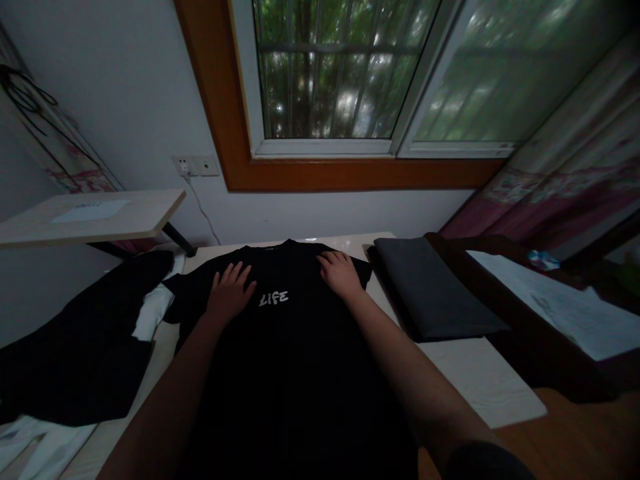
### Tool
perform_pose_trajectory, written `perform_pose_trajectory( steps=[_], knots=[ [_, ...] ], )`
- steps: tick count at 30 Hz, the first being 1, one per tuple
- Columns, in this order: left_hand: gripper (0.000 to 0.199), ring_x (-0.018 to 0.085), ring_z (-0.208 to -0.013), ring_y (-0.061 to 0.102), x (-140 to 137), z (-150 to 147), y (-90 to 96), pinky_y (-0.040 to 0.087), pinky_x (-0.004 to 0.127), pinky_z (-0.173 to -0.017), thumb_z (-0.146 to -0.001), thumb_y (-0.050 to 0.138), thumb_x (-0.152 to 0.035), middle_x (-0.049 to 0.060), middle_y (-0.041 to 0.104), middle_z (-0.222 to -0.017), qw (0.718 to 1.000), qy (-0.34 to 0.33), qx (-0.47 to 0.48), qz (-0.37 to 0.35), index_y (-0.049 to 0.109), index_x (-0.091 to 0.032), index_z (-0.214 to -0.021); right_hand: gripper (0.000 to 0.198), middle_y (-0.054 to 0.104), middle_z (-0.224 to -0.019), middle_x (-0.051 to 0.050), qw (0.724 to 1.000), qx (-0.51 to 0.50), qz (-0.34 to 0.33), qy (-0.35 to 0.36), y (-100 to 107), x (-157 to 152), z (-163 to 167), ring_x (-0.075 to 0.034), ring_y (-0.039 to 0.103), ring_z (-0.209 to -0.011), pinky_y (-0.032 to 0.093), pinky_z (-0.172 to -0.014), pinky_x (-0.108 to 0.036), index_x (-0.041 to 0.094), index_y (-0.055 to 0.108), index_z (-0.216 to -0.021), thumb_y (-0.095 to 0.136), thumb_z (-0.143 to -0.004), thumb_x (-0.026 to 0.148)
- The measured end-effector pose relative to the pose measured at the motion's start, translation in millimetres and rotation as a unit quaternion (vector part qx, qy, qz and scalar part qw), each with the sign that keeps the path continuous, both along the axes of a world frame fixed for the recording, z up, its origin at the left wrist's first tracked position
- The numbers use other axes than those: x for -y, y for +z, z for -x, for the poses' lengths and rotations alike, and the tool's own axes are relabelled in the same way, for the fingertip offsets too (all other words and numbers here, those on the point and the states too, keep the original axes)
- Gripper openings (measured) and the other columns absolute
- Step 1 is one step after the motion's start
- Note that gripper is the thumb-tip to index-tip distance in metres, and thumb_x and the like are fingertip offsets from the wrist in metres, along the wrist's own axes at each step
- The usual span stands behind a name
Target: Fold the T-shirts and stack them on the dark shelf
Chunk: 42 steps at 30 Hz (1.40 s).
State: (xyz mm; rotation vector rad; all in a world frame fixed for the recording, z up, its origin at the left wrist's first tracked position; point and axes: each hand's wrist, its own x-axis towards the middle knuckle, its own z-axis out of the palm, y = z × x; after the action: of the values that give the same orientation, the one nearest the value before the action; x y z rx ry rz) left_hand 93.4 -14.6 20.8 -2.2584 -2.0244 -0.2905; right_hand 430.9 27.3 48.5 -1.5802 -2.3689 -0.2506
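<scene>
A black T-shirt (287, 347) with white lettering on its chest lies spread on a pale table (473, 367), its collar towards the window. My left hand (231, 295) rests on the shirt near its left shoulder, fingers spread and nothing held. On the other side, my right hand (341, 272) lies on the fabric beside the right sleeve, also with fingers stretched out. The lettering sits between both hands. Towards me, the shirt's lower part runs into darkness, so its hem cannot be made out.
Dark and white clothes (85, 333) are heaped on the left, below a raised wooden shelf (165, 200). Folded dark grey fabric (435, 287) lies right of the shirt. A power socket (195, 165) with a plugged-in cable and a barred window (340, 80) are behind the table.
</scene>
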Motion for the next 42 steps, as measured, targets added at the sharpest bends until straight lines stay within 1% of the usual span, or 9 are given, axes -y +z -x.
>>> perform_pose_trajectory(
  steps=[2, 5, 10, 13, 17, 22, 29, 36, 42],
  knots=[
    [0.061, 0.035, -0.152, 0.025, -4.5, 0.5, 0.9, 0.02, 0.064, -0.12, -0.099, 0.035, -0.057, 0.006, 0.034, -0.164, 1.0, 0.009, 0.007, 0.007, 0.042, -0.029, -0.153, 0.044, 0.058, -0.144, -0.01, 0.999, 0.012, 0.009, 0.029, 0.7, -2.4, 5.2, -0.028, 0.045, -0.134, 0.023, -0.119, -0.045, 0.02, 0.061, -0.138, 0.042, -0.098, 0.018],
    [0.064, 0.041, -0.152, 0.023, -12.9, -1.6, 3.7, 0.019, 0.071, -0.117, -0.096, 0.037, -0.062, 0.004, 0.033, -0.164, 0.999, 0.016, 0.023, 0.024, 0.042, -0.032, -0.152, 0.045, 0.056, -0.147, -0.011, 0.998, 0.017, 0.024, 0.062, -1.4, -7.0, 20.6, -0.026, 0.046, -0.136, 0.025, -0.12, -0.041, 0.016, 0.063, -0.136, 0.039, -0.098, 0.015],
    [0.071, 0.052, -0.147, 0.023, -31.1, -11.2, 6.3, 0.015, 0.083, -0.108, -0.091, 0.039, -0.071, 0.005, 0.035, -0.163, 0.998, 0.03, 0.045, 0.04, 0.043, -0.036, -0.152, 0.051, 0.046, -0.155, -0.013, 0.995, -0.011, 0.066, 0.072, -13.4, -19.9, 55.3, -0.026, 0.04, -0.144, 0.028, -0.121, -0.04, 0.012, 0.052, -0.146, 0.039, -0.103, 0.037],
    [0.072, 0.05, -0.148, 0.022, -41.7, -13.4, 3.9, 0.013, 0.083, -0.109, -0.092, 0.037, -0.071, 0.006, 0.034, -0.164, 0.998, 0.039, 0.045, 0.03, 0.041, -0.034, -0.153, 0.061, 0.039, -0.16, -0.013, 0.994, -0.028, 0.095, 0.041, -19.7, -31.5, 67.1, -0.027, 0.03, -0.15, 0.022, -0.123, -0.044, 0.013, 0.044, -0.152, 0.035, -0.104, 0.049],
    [0.07, 0.042, -0.152, 0.019, -52.2, -4.8, 0.9, 0.013, 0.075, -0.115, -0.095, 0.032, -0.065, 0.006, 0.028, -0.166, 0.997, 0.058, 0.044, 0.032, 0.036, -0.031, -0.156, 0.068, 0.03, -0.165, -0.011, 0.99, -0.029, 0.134, 0.011, -23.2, -46.8, 67.4, -0.024, 0.021, -0.154, 0.015, -0.125, -0.045, 0.014, 0.037, -0.156, 0.028, -0.104, 0.057],
    [0.069, 0.038, -0.154, 0.019, -56.8, 10.3, 2.2, 0.016, 0.068, -0.119, -0.098, 0.03, -0.06, 0.009, 0.027, -0.166, 0.997, 0.056, 0.038, 0.031, 0.036, -0.025, -0.157, 0.07, 0.023, -0.167, -0.01, 0.991, -0.033, 0.128, -0.013, -25.4, -56.6, 57.2, -0.024, 0.017, -0.155, 0.012, -0.126, -0.046, 0.015, 0.038, -0.155, 0.025, -0.103, 0.06],
    [0.061, 0.032, -0.153, 0.025, -52.7, 13.7, 1.8, 0.02, 0.061, -0.122, -0.1, 0.032, -0.049, 0.01, 0.032, -0.164, 0.998, 0.059, 0.034, -0.004, 0.043, -0.02, -0.153, 0.061, 0.03, -0.165, -0.01, 0.993, -0.06, 0.084, -0.062, -27.1, -51.8, 46.1, -0.025, 0.025, -0.152, 0.019, -0.123, -0.044, 0.015, 0.044, -0.152, 0.032, -0.103, 0.051],
    [0.047, 0.029, -0.143, 0.043, -45.2, 27.0, -3.6, 0.026, 0.052, -0.123, -0.096, 0.042, -0.035, 0.011, 0.054, -0.149, 0.996, 0.048, 0.05, -0.057, 0.059, -0.019, -0.137, 0.045, 0.055, -0.145, -0.015, 0.993, -0.081, 0.007, -0.081, -19.0, -40.7, 42.2, -0.029, 0.045, -0.135, 0.035, -0.114, -0.04, 0.014, 0.061, -0.136, 0.042, -0.099, 0.032],
    [0.047, 0.028, -0.139, 0.048, -38.7, 32.6, -8.4, 0.03, 0.051, -0.121, -0.096, 0.045, -0.034, 0.013, 0.056, -0.147, 0.994, 0.038, 0.049, -0.088, 0.059, -0.018, -0.137, 0.041, 0.058, -0.138, -0.013, 0.994, -0.067, 0.009, -0.089, -17.2, -33.6, 37.0, -0.029, 0.048, -0.126, 0.039, -0.108, -0.039, 0.016, 0.062, -0.133, 0.046, -0.098, 0.028]
  ],
)
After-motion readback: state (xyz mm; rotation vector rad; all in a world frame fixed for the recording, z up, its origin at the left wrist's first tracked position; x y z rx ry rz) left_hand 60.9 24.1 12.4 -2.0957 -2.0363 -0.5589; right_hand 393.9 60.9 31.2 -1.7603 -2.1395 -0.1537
